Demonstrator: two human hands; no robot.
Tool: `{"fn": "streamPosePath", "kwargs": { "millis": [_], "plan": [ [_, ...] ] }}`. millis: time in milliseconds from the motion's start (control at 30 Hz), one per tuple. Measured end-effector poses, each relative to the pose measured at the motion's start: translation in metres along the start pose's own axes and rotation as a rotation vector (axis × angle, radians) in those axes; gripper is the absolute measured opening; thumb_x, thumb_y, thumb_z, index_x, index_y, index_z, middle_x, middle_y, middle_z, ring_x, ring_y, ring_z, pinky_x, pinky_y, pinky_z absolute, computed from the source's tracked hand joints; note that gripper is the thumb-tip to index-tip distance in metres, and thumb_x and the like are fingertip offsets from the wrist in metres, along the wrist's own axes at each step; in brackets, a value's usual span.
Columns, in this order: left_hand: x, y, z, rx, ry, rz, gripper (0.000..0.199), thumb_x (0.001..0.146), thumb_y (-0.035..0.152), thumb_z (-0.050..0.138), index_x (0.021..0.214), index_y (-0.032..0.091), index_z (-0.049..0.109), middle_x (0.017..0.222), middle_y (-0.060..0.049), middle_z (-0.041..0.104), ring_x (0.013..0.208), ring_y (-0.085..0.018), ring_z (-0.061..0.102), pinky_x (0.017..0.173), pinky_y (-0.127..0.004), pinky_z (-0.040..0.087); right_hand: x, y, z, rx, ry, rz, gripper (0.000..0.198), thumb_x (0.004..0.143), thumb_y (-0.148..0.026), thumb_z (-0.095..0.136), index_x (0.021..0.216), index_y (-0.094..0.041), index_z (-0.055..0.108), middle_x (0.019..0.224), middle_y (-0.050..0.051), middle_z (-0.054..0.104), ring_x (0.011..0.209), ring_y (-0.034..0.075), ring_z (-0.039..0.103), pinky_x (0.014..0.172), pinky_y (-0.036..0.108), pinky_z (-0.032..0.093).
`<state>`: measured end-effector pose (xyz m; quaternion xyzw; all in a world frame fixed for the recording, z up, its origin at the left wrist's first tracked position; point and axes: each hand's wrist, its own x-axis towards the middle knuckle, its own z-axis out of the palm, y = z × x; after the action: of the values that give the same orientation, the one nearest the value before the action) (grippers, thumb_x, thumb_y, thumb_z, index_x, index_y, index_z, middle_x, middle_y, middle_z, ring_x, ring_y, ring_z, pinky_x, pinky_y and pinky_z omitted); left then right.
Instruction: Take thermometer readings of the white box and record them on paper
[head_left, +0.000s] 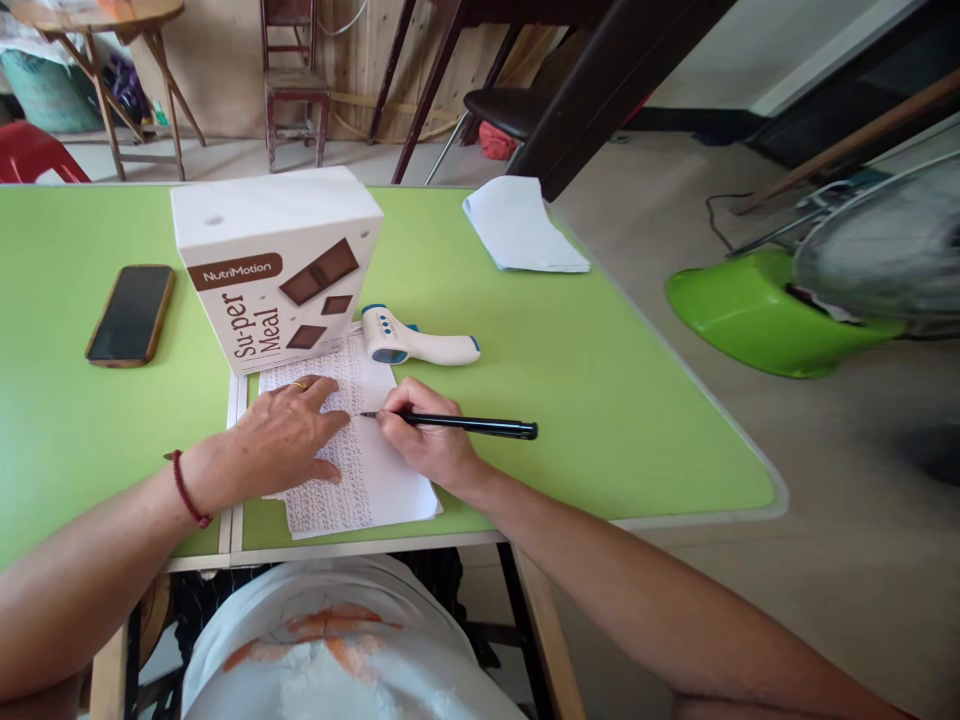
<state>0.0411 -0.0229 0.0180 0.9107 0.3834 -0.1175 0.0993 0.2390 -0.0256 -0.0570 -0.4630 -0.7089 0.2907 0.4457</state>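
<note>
Sheets of white paper (397,475) lie on the green table (585,410), the left part of the top one covered in dense handwriting. My left hand (281,440) rests flat on the written part with its fingers spread. In my right hand (431,440) is a black pen (487,426), its tip at the paper near my left index finger. Just beyond the hands stands a white box (315,320) printed NutriMotion Su-per Meal. Beside it, a white and blue infrared thermometer (427,347) lies at the top edge of the paper.
A phone (131,315) in a brown case lies left of the box. Folded white paper (525,225) sits near the table's far right corner. On the floor to the right is a green plastic stool (735,310); a wooden chair (296,90) stands behind the table.
</note>
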Motion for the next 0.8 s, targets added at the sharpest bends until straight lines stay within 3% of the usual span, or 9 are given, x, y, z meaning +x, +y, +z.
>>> {"fn": "streamPosePath", "kwargs": {
  "millis": [233, 800],
  "plan": [
    [0.0002, -0.0009, 0.0032, 0.039, 0.007, 0.010, 0.046, 0.085, 0.043, 0.073, 0.124, 0.021, 0.063, 0.137, -0.017, 0.050, 0.119, -0.035, 0.056, 0.083, -0.045, 0.058, -0.0008, -0.0018, 0.0007, -0.002, -0.023, -0.004, 0.016, 0.075, -0.021, 0.053, 0.063, -0.024, 0.043, 0.052, -0.006, 0.046, 0.047, 0.009, 0.037, 0.045, 0.024, 0.032],
    [-0.0005, -0.0013, 0.0037, 0.014, 0.037, 0.021, 0.044, 0.084, 0.041, 0.074, 0.122, 0.020, 0.064, 0.137, -0.017, 0.050, 0.123, -0.035, 0.054, 0.083, -0.044, 0.058, -0.0006, -0.0012, 0.0005, -0.013, -0.010, -0.006, 0.016, 0.075, -0.021, 0.052, 0.063, -0.024, 0.042, 0.054, -0.006, 0.047, 0.049, 0.010, 0.038, 0.047, 0.024, 0.033]
  ]
}}
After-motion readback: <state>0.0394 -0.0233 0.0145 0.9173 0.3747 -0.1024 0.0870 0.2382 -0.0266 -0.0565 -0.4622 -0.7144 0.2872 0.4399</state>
